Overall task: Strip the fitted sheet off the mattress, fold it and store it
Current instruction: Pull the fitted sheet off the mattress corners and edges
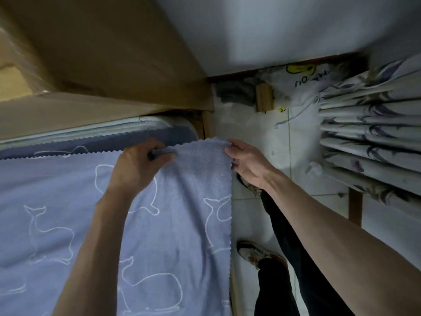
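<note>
"What are the fingers doing?"
"Both the left hand [139, 165] and the right hand [245, 160] pinch the blue sheet [173, 224] at its far right corner."
"Where's the rest?"
"Spread near and left over the mattress [145, 125]."

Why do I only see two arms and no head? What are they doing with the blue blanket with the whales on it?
The camera sits on the person's head and looks down, so you see what they see: their own arms, legs and shoes, never their face.

The blue cloth with white whale outlines is the sheet spread over a mattress; you can see the pale mattress at the far corner. The left hand pinches a fold of the sheet near that corner, and the right hand holds the sheet's edge, lifting it up a little. It looks like they are starting to pull it off the bed.

Beside the bed is a tiled floor, and on the right hangs a flowery curtain.
</note>
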